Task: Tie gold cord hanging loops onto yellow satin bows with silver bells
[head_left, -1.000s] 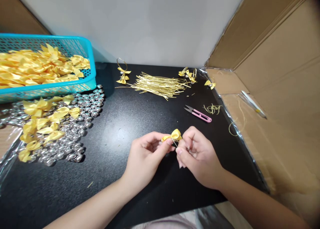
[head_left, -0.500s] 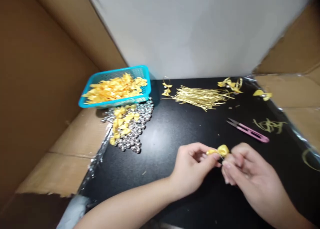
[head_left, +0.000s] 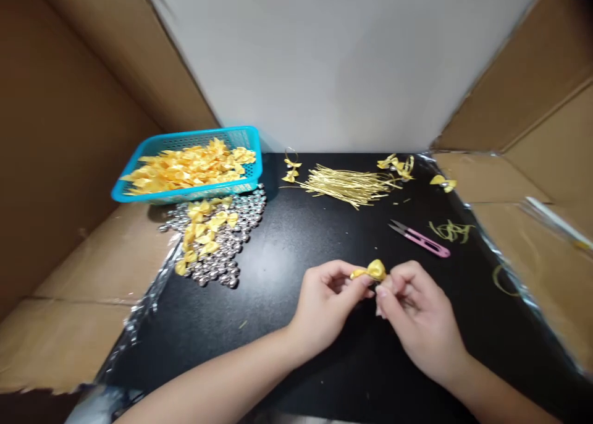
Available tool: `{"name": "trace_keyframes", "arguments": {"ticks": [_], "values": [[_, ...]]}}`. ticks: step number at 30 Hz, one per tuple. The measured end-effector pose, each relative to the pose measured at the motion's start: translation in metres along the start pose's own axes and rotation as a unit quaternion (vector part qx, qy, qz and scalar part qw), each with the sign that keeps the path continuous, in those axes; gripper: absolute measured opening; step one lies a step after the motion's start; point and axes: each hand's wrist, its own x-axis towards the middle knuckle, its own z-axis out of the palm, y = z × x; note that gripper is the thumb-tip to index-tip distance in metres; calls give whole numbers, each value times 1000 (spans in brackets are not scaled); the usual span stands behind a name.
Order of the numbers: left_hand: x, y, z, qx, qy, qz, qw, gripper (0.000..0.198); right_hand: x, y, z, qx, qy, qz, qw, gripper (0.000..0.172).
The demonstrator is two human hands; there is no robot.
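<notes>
A yellow ribbon bow (head_left: 376, 269) is pinched between the thumb and fingers of my left hand (head_left: 331, 297). Close against the bow's right side, my right hand (head_left: 417, 313) has its thumb and forefinger pressed together; whatever lies between them is too small and hidden to name. Both hands are over the black table (head_left: 278, 294), fingertips almost meeting. Beyond them to the right lies a pair of pink thread snips (head_left: 424, 241), blades pointing to the upper left.
At the back left a turquoise basket (head_left: 185, 196) holds many yellow bows. Silver beads (head_left: 217, 266) and loose bows (head_left: 201, 232) lie before it. Gold ties (head_left: 347, 185) are heaped at the back middle. Finished-looking bows (head_left: 396, 164) and tie scraps (head_left: 450, 230) lie right. Cardboard walls (head_left: 519, 109) flank the table.
The view has turned to the right, so everything sits farther left in it. Both hands stay together at the bow, with only slight finger movement on the right.
</notes>
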Motion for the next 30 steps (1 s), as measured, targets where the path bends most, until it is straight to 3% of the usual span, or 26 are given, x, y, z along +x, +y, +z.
{"name": "trace_keyframes", "arguments": {"ticks": [4,13,30], "values": [[0,5,-1,29,-1,9,1000,17,-1,1,2,-35,-2,-54,998,20],[-2,5,-4,63,-8,25,998,11,2,-2,1,-31,-14,-89,995,23],[-1,6,-6,82,-9,32,996,10,4,-5,-2,-25,-30,-75,996,27]]}}
